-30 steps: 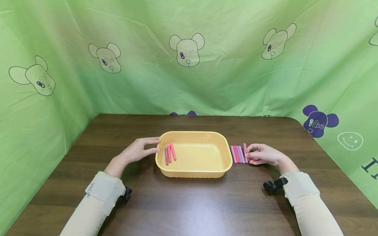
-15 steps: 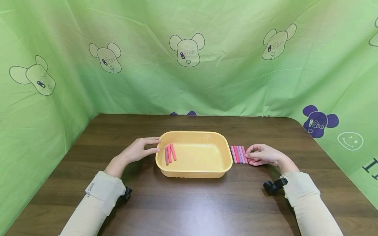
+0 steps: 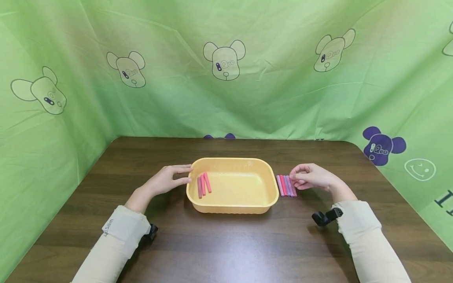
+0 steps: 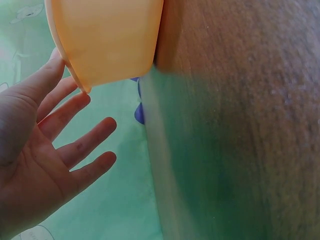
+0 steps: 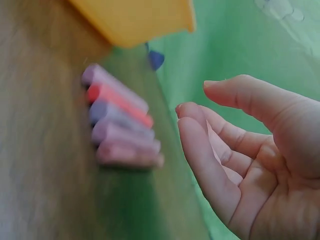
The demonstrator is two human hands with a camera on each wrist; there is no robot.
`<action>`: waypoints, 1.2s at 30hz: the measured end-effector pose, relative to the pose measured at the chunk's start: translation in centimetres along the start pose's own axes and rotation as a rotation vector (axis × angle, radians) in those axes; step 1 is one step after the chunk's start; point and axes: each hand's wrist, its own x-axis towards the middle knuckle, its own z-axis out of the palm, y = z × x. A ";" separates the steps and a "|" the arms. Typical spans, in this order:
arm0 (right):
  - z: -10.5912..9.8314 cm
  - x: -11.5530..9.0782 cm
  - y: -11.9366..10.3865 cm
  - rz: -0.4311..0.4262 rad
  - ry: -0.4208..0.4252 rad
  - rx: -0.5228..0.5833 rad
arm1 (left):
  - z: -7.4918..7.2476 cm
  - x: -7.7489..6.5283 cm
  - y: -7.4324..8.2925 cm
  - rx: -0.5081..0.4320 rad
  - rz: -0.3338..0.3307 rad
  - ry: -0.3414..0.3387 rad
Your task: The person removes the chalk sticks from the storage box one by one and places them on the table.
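A yellow plastic basin stands on the table with three pinkish chalk sticks lying in its left end. The fingertips of my left hand rest on its left rim; in the left wrist view its other fingers are spread and fairly straight. Right of the basin, several purple, red and pink chalk sticks lie side by side in a row. My right hand hovers by the row's right end. In the right wrist view its thumb and fingertips stand apart with nothing between them, clear of the chalk row.
The brown wooden table reaches back to a green printed curtain. A small black camera sits on each wrist, the right one low over the table.
My right hand has pressed the outermost chalk stick in against the row, let go and moved up and slightly left. My left hand and the basin have stayed put.
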 end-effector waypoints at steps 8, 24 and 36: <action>1.2 1.0 -3.3 -0.055 -0.020 -0.024 | 0.1 0.0 -0.1 -0.001 0.006 0.002; 5.4 3.9 -9.0 -0.088 -0.106 -0.064 | 0.1 0.0 -0.2 -0.005 0.008 0.010; 8.2 6.7 -11.6 -0.122 -0.207 -0.248 | 0.1 0.0 -0.1 -0.005 -0.002 0.006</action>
